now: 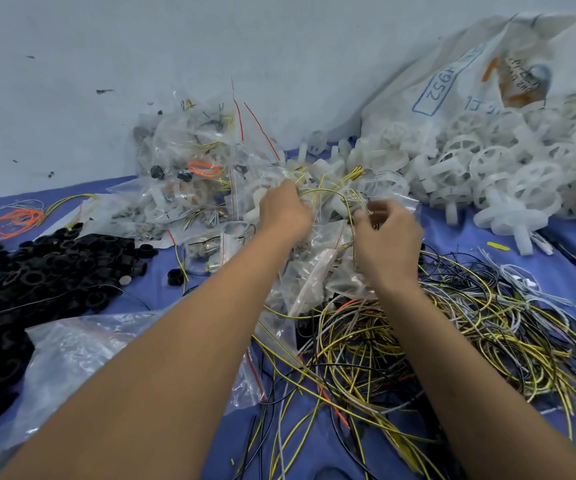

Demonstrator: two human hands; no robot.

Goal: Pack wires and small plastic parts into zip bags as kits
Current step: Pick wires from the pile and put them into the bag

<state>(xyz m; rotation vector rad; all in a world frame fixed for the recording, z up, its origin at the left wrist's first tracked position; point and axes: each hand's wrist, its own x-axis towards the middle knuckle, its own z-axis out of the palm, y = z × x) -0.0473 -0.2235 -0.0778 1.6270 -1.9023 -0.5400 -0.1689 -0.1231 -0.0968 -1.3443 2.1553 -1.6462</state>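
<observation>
Both arms reach forward over a blue surface. My left hand [284,209] grips a clear zip bag [335,209] at its left edge, fingers curled. My right hand [385,237] pinches the bag's right side and a yellow-black wire [324,194] that arcs between the two hands. Behind them lies a heap of filled zip bags [193,161] with red seal strips. A tangle of loose yellow, black and white wires [435,341] spreads under my right forearm.
White plastic wheel parts [487,174] spill from a printed sack [487,74] at the right. Black plastic rings [47,268] are piled at the left, with orange wires [20,216] beyond. A large clear bag [82,344] lies under my left arm. A pale wall stands behind.
</observation>
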